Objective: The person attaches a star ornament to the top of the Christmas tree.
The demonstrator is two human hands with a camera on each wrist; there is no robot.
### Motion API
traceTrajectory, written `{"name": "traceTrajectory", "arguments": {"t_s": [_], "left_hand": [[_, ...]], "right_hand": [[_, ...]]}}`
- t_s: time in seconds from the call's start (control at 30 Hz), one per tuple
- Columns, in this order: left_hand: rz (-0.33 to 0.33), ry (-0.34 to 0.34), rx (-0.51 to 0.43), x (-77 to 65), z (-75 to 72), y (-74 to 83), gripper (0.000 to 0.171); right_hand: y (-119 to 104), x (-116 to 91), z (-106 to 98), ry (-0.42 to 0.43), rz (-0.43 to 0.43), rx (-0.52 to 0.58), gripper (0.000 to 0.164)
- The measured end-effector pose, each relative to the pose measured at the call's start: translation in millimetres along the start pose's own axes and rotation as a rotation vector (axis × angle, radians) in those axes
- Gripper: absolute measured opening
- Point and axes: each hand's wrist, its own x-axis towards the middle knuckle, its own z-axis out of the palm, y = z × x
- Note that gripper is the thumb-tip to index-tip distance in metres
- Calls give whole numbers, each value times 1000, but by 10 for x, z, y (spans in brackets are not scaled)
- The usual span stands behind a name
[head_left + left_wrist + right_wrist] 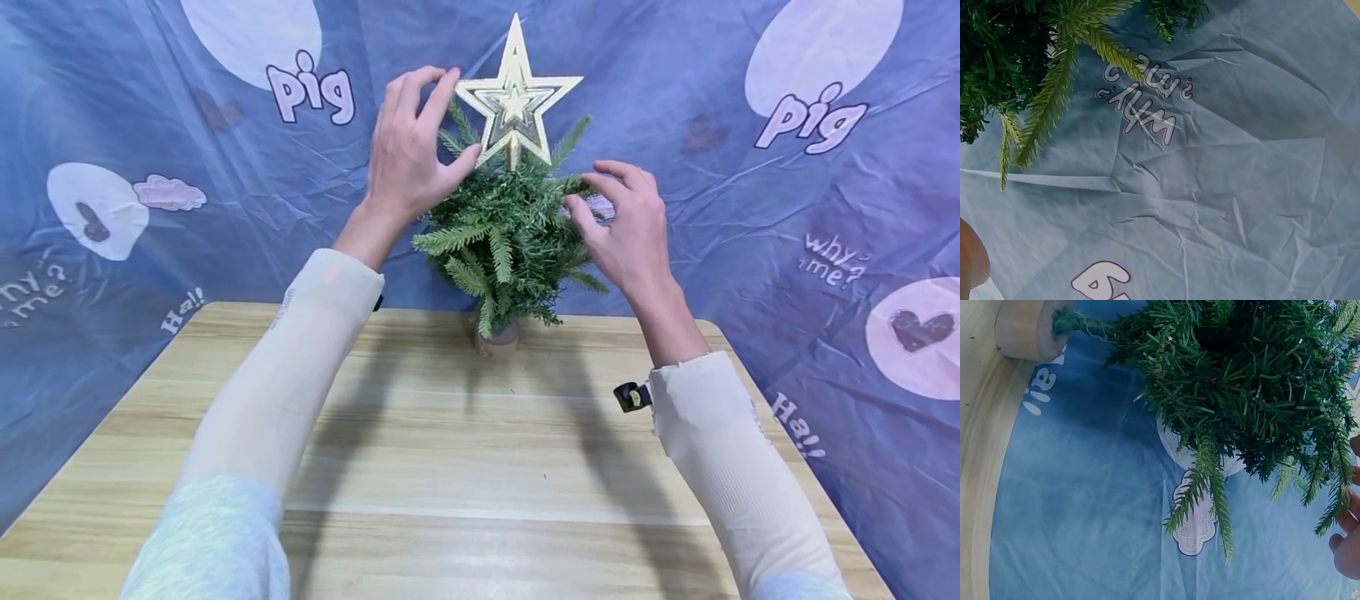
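A small artificial Christmas tree (pixel 517 242) with green sprigs stands upright at the back of the table, on a round wooden base (pixel 497 342). At its top is a gold star (pixel 514 106) with a smaller star inside. My left hand (pixel 408 137) is at the star's left side, index fingertip right at the left point and thumb by the lower-left point, with a wide gap between them. On the tree's right, my right hand (pixel 626 212) has its thumb and fingers spread apart, fingertips at the tip of a sprig (pixel 1339 481). The star is out of the left wrist view.
Behind the tree hangs a creased blue cloth (pixel 675 83) with printed words and pale shapes, also along both sides. The wooden table (pixel 450 467) carries the shadows of both arms. A small black device (pixel 632 397) sits at the right cuff.
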Motion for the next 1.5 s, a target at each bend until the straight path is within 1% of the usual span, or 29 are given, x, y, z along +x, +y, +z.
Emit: {"name": "traceTrajectory", "arguments": {"t_s": [0.13,0.37,0.77,1.0,1.17,1.27,1.43,1.5], "left_hand": [[-13,1,18,-24,-33,-1,72],[-58,-37,2,-96,-103,-33,72],[-83,-41,11,-251,-181,-107,71],[-124,-85,27,-344,-255,-130,73],[-141,-93,35,-419,-288,-155,73],[-151,-107,40,-478,-307,-175,73],[-173,-151,55,-574,-351,-216,73],[-172,-155,59,-606,-369,-231,73]], "right_hand": [[11,-8,-19,4,9,3,36],[31,-10,-55,3,37,-3,36],[91,-20,-155,46,86,-12,36],[161,-43,-216,67,120,-24,38],[191,-80,-250,63,145,-17,37],[213,-108,-261,57,146,-20,37],[232,-132,-275,45,132,-31,38],[238,-134,-283,38,131,-36,38]]}}
